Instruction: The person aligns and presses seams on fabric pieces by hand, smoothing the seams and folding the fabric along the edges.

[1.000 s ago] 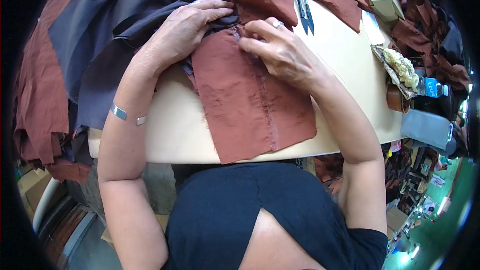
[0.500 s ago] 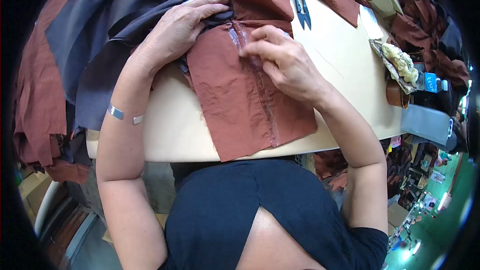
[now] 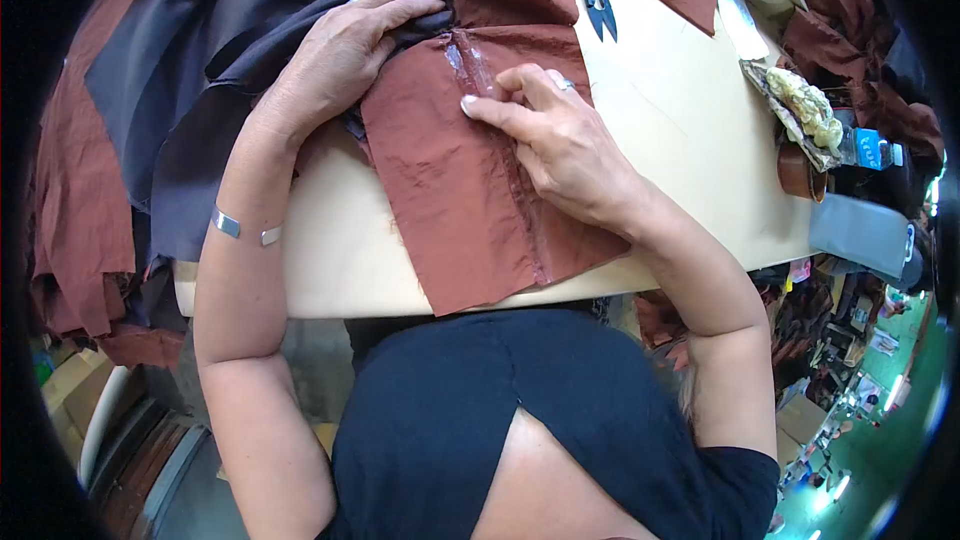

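L hand point(image 3: 345, 50) on dark fabric point(image 3: 265, 25), fingers tog., can't tell if pinching. R hand point(image 3: 578, 148) over rust cloth point(image 3: 435, 185) seam point(image 3: 527, 215), fingers curled, pinch unclear. Snips point(image 3: 602, 22) on desk point(image 3: 690, 150).

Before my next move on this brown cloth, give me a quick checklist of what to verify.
1. Left hand resting on the dark cloth: ok.
2. Right hand at the brown cloth's lengthwise seam: ok.
3. Brown cloth smooth: not ok, it is wrinkled.
4. Snips clear of both hands: ok, lying apart on the table.
5. Brown cloth's underside: cannot tell, hidden.
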